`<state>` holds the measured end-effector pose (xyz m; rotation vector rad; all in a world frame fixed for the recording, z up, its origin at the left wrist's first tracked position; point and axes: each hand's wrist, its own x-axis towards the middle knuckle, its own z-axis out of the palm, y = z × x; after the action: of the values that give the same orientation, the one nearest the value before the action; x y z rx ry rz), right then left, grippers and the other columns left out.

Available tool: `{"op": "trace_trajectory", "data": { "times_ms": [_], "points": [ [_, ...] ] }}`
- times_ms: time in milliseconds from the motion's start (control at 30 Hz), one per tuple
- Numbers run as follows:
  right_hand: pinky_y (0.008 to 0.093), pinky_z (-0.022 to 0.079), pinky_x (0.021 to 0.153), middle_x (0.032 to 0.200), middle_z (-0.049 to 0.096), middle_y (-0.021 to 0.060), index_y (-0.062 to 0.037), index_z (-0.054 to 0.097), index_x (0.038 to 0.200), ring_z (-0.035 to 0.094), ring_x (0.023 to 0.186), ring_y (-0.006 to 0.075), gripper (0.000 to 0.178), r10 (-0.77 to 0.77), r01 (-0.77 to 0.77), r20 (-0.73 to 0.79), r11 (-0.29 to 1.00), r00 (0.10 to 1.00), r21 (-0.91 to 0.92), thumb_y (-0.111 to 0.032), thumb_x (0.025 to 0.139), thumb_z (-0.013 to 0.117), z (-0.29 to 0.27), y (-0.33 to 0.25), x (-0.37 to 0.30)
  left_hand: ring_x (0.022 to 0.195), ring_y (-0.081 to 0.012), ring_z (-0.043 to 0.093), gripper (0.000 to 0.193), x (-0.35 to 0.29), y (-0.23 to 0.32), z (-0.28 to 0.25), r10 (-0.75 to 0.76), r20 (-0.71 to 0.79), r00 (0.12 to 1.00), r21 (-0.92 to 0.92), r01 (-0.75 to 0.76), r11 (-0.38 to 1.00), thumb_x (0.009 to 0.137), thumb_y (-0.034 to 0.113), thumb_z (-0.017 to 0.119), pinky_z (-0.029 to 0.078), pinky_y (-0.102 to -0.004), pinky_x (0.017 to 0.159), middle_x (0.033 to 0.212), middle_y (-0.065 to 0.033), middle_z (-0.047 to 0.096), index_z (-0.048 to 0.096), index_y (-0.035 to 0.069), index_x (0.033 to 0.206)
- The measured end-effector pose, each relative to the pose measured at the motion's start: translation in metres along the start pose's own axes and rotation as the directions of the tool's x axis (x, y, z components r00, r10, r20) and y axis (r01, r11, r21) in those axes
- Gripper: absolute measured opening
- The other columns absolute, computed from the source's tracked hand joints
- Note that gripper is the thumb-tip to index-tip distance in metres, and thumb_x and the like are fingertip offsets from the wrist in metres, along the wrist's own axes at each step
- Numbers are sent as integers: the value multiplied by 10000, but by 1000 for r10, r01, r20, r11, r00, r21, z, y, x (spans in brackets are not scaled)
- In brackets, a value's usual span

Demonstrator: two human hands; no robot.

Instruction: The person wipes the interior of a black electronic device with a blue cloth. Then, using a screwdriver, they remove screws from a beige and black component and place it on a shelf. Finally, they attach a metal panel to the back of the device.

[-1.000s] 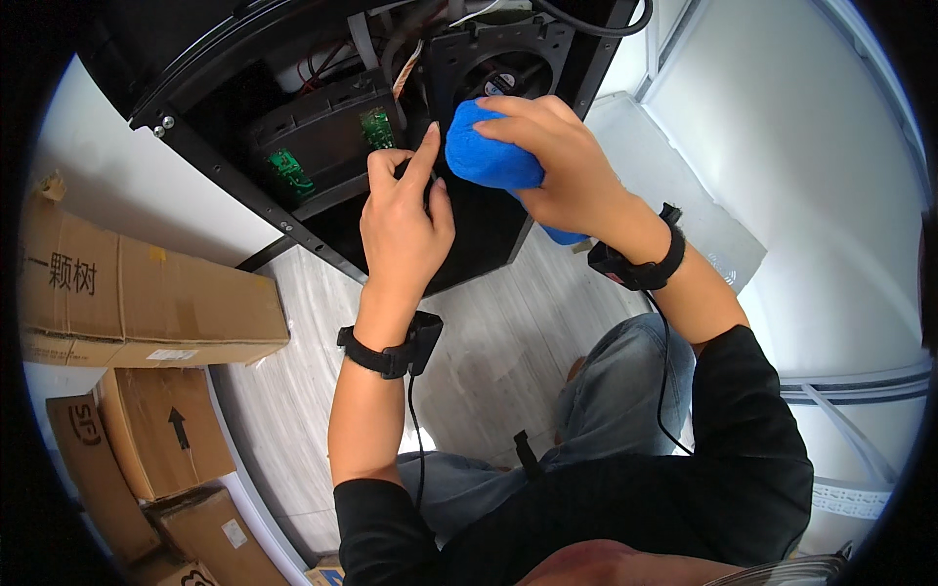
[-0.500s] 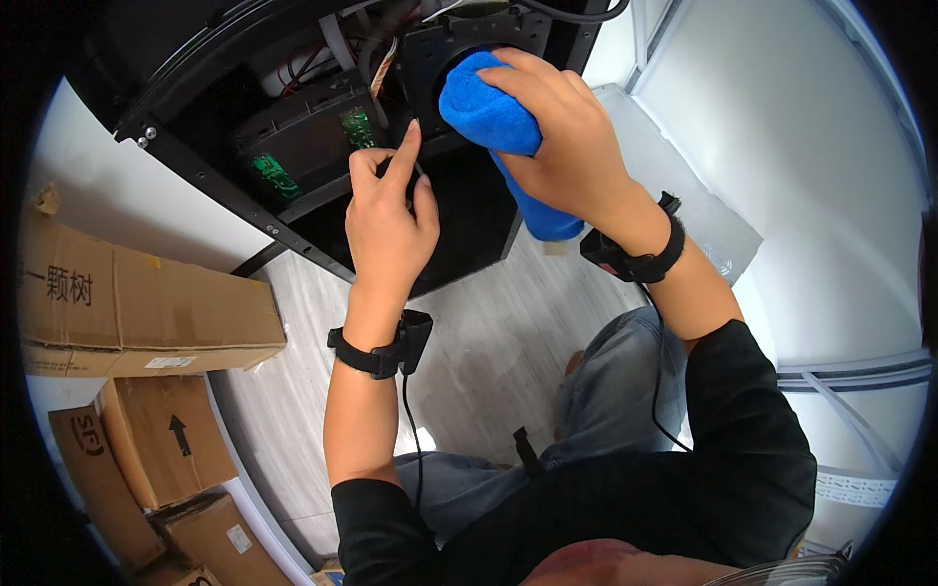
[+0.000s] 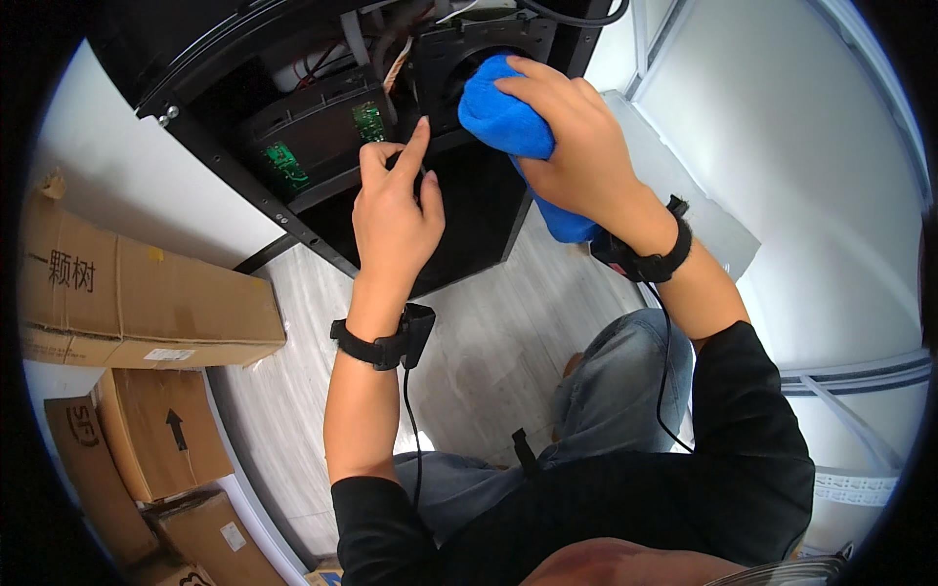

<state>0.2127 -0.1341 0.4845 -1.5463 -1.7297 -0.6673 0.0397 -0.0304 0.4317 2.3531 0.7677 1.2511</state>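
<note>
- Below both hands, a grey wood-grain floor [image 3: 479, 342] runs back toward the seated person's jeans [image 3: 625, 386]; to the right of the right hand rises a white wall panel [image 3: 811, 195], with a pale flat sheet [image 3: 723, 249] at its foot.
- Just ahead of the hands stands a black cabinet [image 3: 469, 210], its interior exposed.
- The right hand [image 3: 591, 142] is closed around a bunched blue cloth [image 3: 503, 112], fingers curled over its top; one end bulges out to the left of the grip, and the rest hangs beneath the palm, toward the wrist.
- Behind that cloth, beyond the fingertips, sits a square black mount [image 3: 435, 68] with a dark round opening (the cloth and fingers cover part of it, so whether they touch is hard to say).
- The left hand [image 3: 396, 210] is to the left of the cloth and apart from it, index finger extended, the others bent; whether it grips anything cannot be told.
- Just beyond the left fingertips is a green circuit board [image 3: 368, 122], with a second green board [image 3: 285, 164] farther left.
- Above the right hand, a thick black cable [image 3: 581, 20] loops across the cabinet.
- Well left of both hands, cardboard boxes [image 3: 186, 298] are stacked.
</note>
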Motion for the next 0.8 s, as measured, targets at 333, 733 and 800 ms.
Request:
{"op": "trace_trajectory", "data": {
  "times_ms": [333,733,800],
  "points": [
    [368,487,803,1310,528,77,-159,578,1183,546,948,322,661,-42,29,68,984,997,178,45,568,706,6,-12,-13,716,-249,622,495,0,0,0,25,-3,1000,22,-25,999,780,22,616,528,-343,634,987,-102,512,586,146,1257],
    [351,513,760,1293,540,47,-183,540,1213,576,897,320,625,-15,-25,279,990,960,140,-48,626,711,11,-3,-1,685,-245,613,491,1,0,0,6,6,1000,18,-7,1000,787,27,614,523,-336,612,985,-103,511,583,150,1262],
    [343,522,726,1282,546,41,-194,542,1209,574,889,310,640,8,-16,342,1000,940,23,-24,613,703,-1,-7,1,701,-244,611,485,0,0,0,-19,14,1000,15,19,1000,789,26,614,521,-336,620,986,-102,509,586,147,1258]
  ]
}}
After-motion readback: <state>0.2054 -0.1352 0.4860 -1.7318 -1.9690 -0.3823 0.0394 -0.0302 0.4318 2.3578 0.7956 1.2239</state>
